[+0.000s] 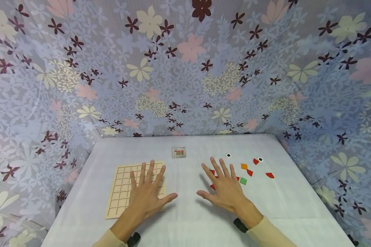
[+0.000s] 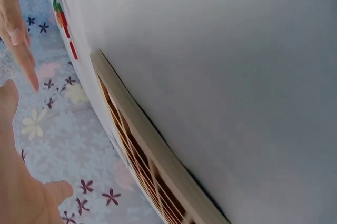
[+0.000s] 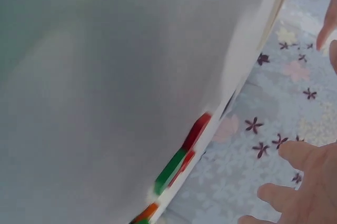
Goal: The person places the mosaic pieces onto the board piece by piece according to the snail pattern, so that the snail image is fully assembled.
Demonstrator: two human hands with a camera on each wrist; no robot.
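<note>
"Board [image 1: 121, 188] first: where, and how far along?"

"Nine o'clock on the surface [image 1: 187, 219]. Every cell I can see is bare, so I'd judge nothing placed. The left hand [image 1: 146, 195] hides some."

"Holding anything?"

"No; fingers straight and spread wide above it."

"How does it look?"

"Pale, wooden, flat, square-celled, with a raised rim."

"Further right?"

"A small card [image 1: 179, 152] at twelve, with a picture on it. Then the right hand [image 1: 225, 190], also splayed, grasping nothing."

"So the pieces [image 1: 249, 173] are left?"

"I'd say all those visible: scattered around three, partly hidden. Red wedges [image 1: 269, 175], orange square [image 1: 244, 166], green square [image 1: 243, 180], two white discs [image 1: 228, 155] with black centres."
</note>
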